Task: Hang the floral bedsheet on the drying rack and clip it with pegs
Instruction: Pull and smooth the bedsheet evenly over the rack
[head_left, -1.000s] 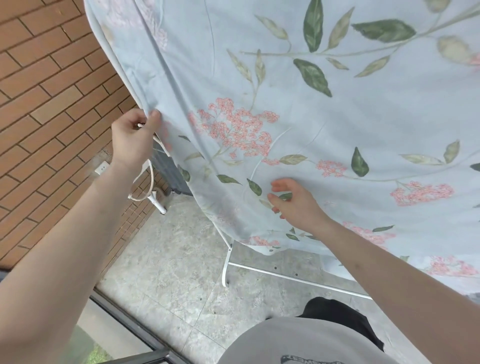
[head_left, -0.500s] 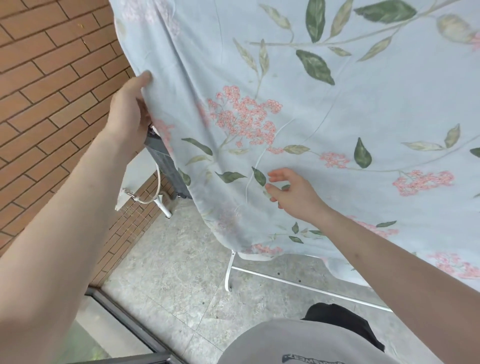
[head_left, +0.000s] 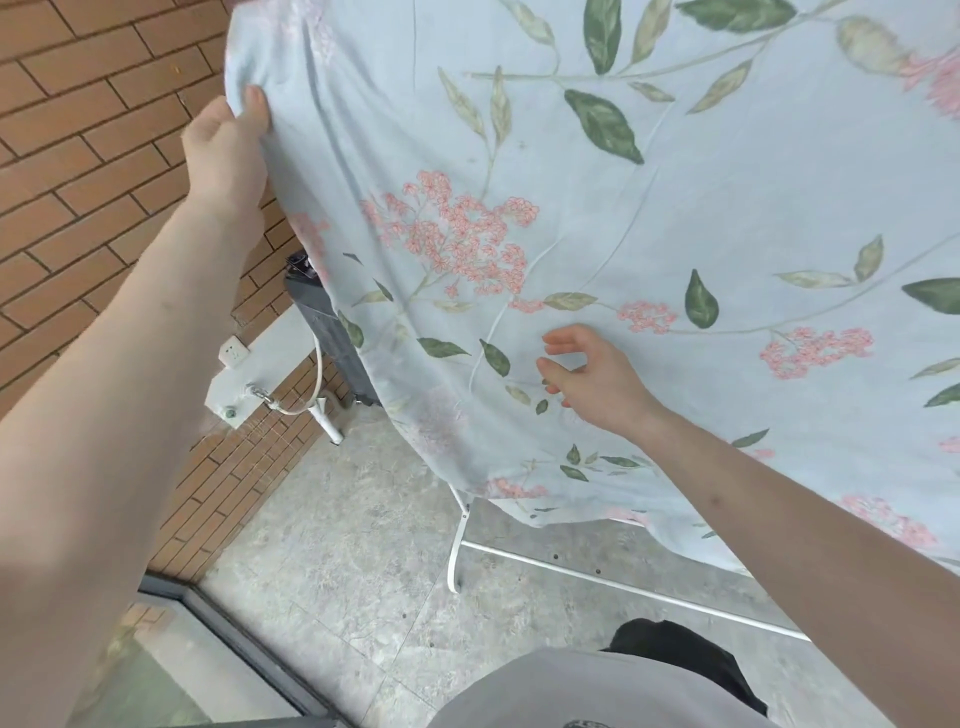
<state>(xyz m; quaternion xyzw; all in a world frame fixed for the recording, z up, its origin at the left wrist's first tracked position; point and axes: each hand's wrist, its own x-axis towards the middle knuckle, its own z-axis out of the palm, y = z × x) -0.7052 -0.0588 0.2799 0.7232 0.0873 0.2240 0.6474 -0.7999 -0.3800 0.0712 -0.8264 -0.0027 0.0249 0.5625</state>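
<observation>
- Pale blue cotton bedsheet printed with pink flower clusters and green leaves (head_left: 597, 218): hangs draped over the rack, filling the upper and right part of the view; its lower hem curves just above the rack's floor bar
- White metal tube drying rack (head_left: 457, 540): only one upright leg and a floor-level bar show beneath the sheet's hem; the rest is covered by the cloth
- Left hand (head_left: 226, 150): raised at the sheet's upper left edge, thumb on the front face and fingers curled behind, pinching the cloth's border
- Right hand (head_left: 592, 371): held at the sheet's lower middle, fingers loosely spread and slightly bent, holding nothing; whether the fingertips touch the fabric cannot be told
- Red-brown brick wall (head_left: 78, 171): left of the sheet, behind the left arm
- White wall socket (head_left: 234, 351): on a pale strip of that wall, below the left forearm
- White hose with metal tap fitting (head_left: 306, 400): loops down from the pale strip, beside the sheet's left edge
- Grey marbled tile floor (head_left: 337, 545): beneath the rack
- Grey shirt front (head_left: 571, 696): at the bottom edge of the view
</observation>
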